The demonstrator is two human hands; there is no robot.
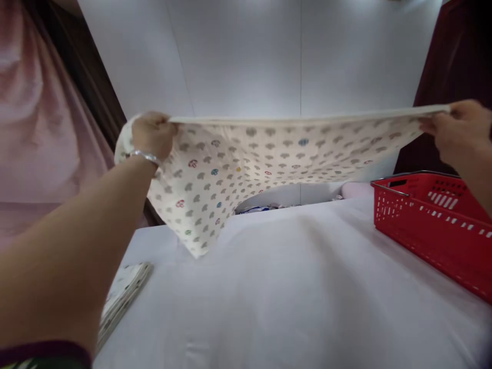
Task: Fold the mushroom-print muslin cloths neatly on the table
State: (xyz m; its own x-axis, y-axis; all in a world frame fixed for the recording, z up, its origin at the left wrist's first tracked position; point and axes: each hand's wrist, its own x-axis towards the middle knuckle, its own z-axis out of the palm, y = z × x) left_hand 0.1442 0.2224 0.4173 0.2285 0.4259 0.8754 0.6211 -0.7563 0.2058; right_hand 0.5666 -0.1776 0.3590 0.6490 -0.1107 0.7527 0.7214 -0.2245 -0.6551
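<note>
The left hand (154,134) is shut tight on the top edge of a cloth (249,154), at its left end. The right hand (459,130) pinches the same edge at the right end. The two hands are far apart, and the edge is pulled almost straight between them. The cloth is up in the air, over the far part of a white sheet (277,277). It is cream, with rows of gray shapes and a few red, blue, green and yellow ones. One corner hangs down low on the left; I cannot tell if it touches the sheet. A shiny band (146,156) goes around the left wrist.

A red basket (426,230) sits on the right, below the right hand, with a thin metal handle. On the near left, a folded pile (125,292) lies on the sheet, partly behind the left arm. A pink curtain (46,128) hangs on the left. A pale wall (238,56) stands at the far side.
</note>
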